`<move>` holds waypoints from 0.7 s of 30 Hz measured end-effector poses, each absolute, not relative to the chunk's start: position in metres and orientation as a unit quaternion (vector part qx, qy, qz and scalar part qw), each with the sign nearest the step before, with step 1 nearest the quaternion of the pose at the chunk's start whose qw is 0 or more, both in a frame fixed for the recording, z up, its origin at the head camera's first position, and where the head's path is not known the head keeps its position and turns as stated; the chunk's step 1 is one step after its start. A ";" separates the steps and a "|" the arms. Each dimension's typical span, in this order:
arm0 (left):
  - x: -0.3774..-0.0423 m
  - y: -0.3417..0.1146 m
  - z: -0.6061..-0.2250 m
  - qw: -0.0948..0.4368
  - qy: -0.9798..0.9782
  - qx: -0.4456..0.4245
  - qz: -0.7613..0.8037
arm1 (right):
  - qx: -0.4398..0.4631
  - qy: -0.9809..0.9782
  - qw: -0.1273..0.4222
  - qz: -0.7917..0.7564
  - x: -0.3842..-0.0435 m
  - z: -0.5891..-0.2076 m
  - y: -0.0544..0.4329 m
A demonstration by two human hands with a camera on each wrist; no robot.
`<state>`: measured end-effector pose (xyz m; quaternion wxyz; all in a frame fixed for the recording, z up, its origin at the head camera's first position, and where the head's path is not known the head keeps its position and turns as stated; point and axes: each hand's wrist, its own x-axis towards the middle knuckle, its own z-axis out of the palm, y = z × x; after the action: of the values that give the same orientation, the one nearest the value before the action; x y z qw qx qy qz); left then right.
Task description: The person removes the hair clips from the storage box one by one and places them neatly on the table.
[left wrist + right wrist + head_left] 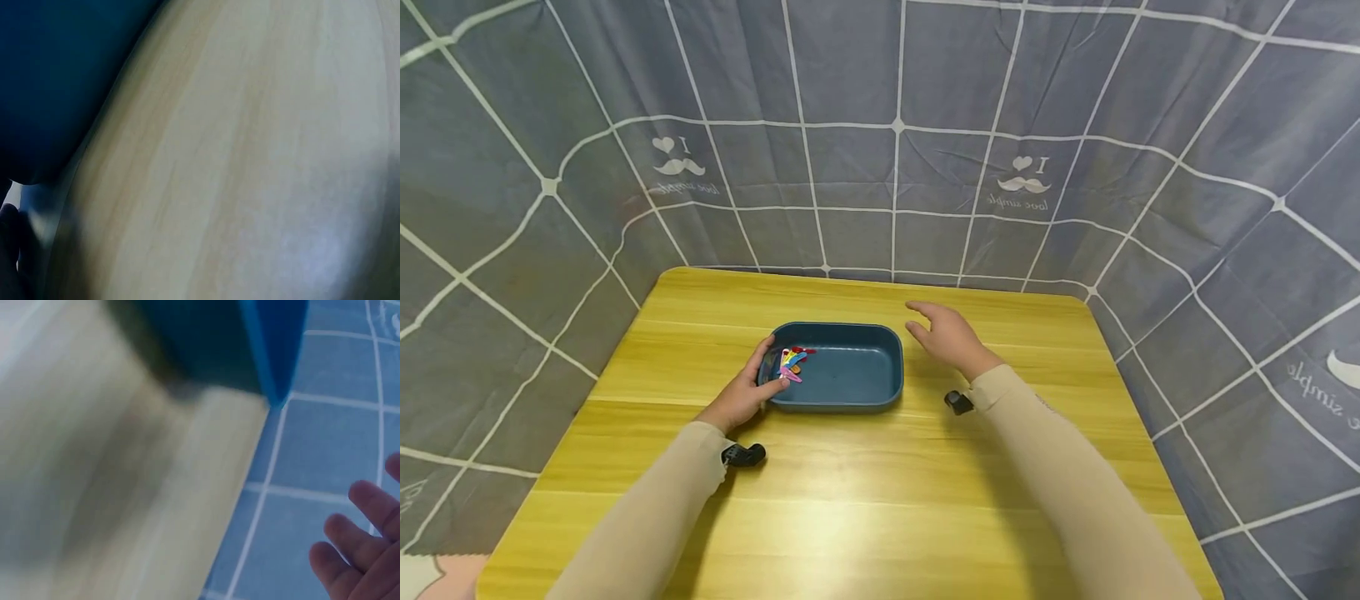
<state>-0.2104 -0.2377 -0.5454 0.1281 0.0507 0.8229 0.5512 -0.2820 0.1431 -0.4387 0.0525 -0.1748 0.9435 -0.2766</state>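
A dark blue rectangular plastic bin (850,367) is on the wooden table, in the middle of the head view. In its left end lies a small pile of coloured hair clips (792,362), pink, yellow, blue, red and orange. My left hand (741,396) grips that left end, thumb at the front rim and fingers along the outer side. To the right of the bin, my right hand (951,337) hovers apart from it, fingers spread and holding nothing. In the right wrist view, its fingers (356,544) show loosely extended, with the blue bin wall (219,344) at the top.
The yellow wooden table (835,483) has rounded back corners. A grey curtain (850,83) with white grid lines hangs behind it and at both sides. Black wrist cameras sit at the left cuff (711,450) and the right cuff (992,387).
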 end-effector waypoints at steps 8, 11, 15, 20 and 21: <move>-0.212 -0.234 -0.542 0.119 0.823 0.056 0.552 | -0.237 0.917 0.065 -0.314 -0.300 -0.425 0.079; -0.210 -0.232 -0.544 0.116 0.822 0.051 0.555 | -0.252 0.902 0.078 -0.341 -0.303 -0.432 0.055; -0.206 -0.232 -0.546 0.112 0.821 0.045 0.559 | -0.274 0.888 0.110 -0.353 -0.303 -0.445 0.027; -0.203 -0.233 -0.547 0.103 0.821 0.052 0.559 | -0.287 0.881 0.141 -0.348 -0.303 -0.455 0.003; -0.202 -0.233 -0.547 0.101 0.821 0.050 0.559 | -0.289 0.880 0.146 -0.346 -0.303 -0.456 -0.001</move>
<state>-0.2023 -0.2333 -0.5473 0.1014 0.0505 0.8211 0.5595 -0.3033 -0.0010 -0.4564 0.1459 -0.2894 0.8804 -0.3463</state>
